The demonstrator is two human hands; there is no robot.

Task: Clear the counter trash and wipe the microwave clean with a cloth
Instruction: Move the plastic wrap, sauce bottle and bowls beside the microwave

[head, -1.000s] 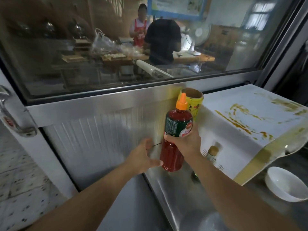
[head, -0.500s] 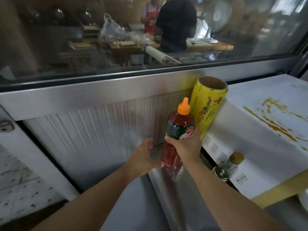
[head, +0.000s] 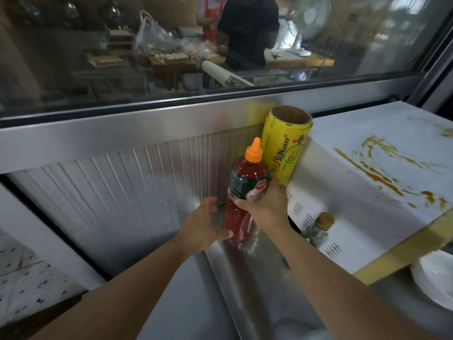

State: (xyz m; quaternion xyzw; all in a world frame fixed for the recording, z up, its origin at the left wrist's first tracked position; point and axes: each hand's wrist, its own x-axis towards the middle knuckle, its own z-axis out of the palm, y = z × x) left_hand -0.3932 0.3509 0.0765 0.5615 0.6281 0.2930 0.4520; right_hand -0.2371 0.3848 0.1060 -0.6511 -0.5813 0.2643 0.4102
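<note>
Since the earlier frames the view had tipped down and drawn in, so more of the yellow roll showed, while our hands had barely shifted on the bottle; we judged the counter-clearing was only starting and no wiping had begun, with no cloth in view. Our right hand (head: 263, 204) was wrapped round the middle of the one red sauce bottle (head: 245, 190), fingers curled over its label, holding it upright with its base at or just above the steel counter (head: 245, 278). Our left hand (head: 204, 224) sat just left of the grip, fingers loosely spread, thumb touching the bottle's lower body, closed on nothing. Just right of the grip and lower stood one small glass jar (head: 317, 229) with a brown lid, against the side of the one white microwave (head: 355, 204), whose top carried streaks of yellow-brown sauce. Right of that, one white bowl (head: 434, 280) sat at the frame's edge. Beyond the grip one yellow wrap roll (head: 285, 146) stood upright, touching the microwave's corner. Farther off, behind the glass, two people stood.
</note>
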